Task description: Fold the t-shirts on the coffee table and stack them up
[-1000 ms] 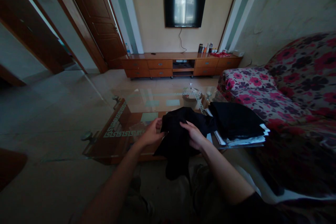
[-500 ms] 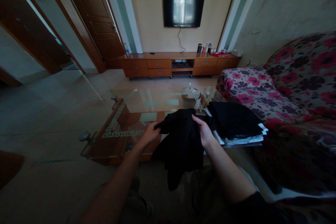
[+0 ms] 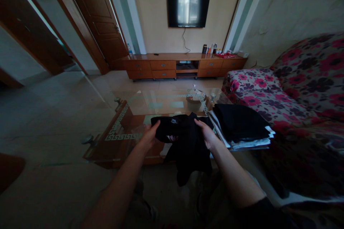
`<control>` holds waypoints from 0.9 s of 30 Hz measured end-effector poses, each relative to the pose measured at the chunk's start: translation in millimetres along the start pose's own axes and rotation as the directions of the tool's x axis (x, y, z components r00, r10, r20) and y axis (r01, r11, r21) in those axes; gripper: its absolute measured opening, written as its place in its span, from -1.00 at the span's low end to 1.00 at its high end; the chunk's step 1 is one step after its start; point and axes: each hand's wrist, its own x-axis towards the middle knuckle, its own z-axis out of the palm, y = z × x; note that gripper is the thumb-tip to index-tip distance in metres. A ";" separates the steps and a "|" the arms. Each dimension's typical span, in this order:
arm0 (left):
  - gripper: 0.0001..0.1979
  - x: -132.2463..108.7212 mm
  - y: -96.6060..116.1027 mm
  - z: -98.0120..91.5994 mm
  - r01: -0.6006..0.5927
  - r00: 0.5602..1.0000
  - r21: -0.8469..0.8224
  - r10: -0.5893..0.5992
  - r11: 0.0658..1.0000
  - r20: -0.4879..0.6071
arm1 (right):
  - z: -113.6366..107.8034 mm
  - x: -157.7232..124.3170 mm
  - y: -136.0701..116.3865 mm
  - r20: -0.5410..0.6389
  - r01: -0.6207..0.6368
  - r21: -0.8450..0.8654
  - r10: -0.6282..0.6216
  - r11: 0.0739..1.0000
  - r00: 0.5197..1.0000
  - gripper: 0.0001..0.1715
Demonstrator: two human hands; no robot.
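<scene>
A black garment, probably a T-shirt [image 3: 185, 139], is held up between my two hands above the near edge of a glass coffee table [image 3: 115, 136]. White lettering and a small print show on its upper left part, and its lower part hangs loose. My left hand [image 3: 151, 134] grips the left end, thumb on top. On the other side, my right hand [image 3: 207, 134] pinches the upper right edge, thumb on top. Just right of it lies a stack of folded clothes [image 3: 240, 123], black on top with white and pale layers beneath.
A floral-covered sofa [image 3: 285, 105] stands along the right. Beyond the table, a low wooden TV cabinet [image 3: 163, 65] carries bottles and small items under a wall-mounted television [image 3: 189, 10]. A bin-like container [image 3: 195, 104] shows through the glass. Wooden door [image 3: 94, 18] at back left.
The left part of the black T-shirt has been spread and turned, so white lettering now shows. My left hand has shifted slightly left; the hanging part has risen a little.
</scene>
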 end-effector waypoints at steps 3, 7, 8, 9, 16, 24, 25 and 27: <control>-0.59 5.0 -21.9 -4.3 -0.113 0.994 0.291 0.108 0.950 0.031 | -1.1 2.1 1.3 0.017 0.009 -0.032 -0.009 0.999 1.000 -0.72; -0.62 8.7 -35.2 -8.9 -0.218 0.973 0.450 0.158 0.866 0.167 | -6.9 6.3 -0.3 -0.008 0.020 -0.075 -0.021 0.997 1.000 -0.64; -0.61 8.5 -35.6 -9.6 -0.225 0.967 0.454 0.140 0.862 0.213 | -8.1 6.8 -1.0 -0.009 0.006 -0.081 -0.007 0.997 1.000 -0.61; -0.59 8.0 -35.2 -10.2 -0.229 0.959 0.459 0.119 0.858 0.256 | -9.1 6.7 -1.9 -0.004 -0.017 -0.083 0.016 0.996 1.000 -0.56; -0.68 3.9 -21.5 -25.8 -0.216 0.975 0.738 0.106 0.640 0.194 | -17.1 -18.0 -9.5 0.157 0.034 -0.281 0.011 0.959 0.987 -0.38; -0.64 -35.5 49.8 -69.3 -0.340 0.894 0.657 0.447 0.673 0.005 | -59.8 -56.3 -26.9 0.232 0.180 -0.820 0.028 0.543 0.972 -0.46; -0.64 -44.6 58.9 -72.6 -0.361 0.897 0.571 0.443 0.737 -0.005 | -63.2 -61.8 -31.7 0.231 0.201 -0.882 0.018 0.427 0.973 -0.52; -0.62 -64.4 76.9 -76.2 -0.361 0.918 0.373 0.396 0.855 -0.018 | -64.7 -72.6 -44.0 0.255 0.246 -0.940 0.006 0.236 0.967 -0.67</control>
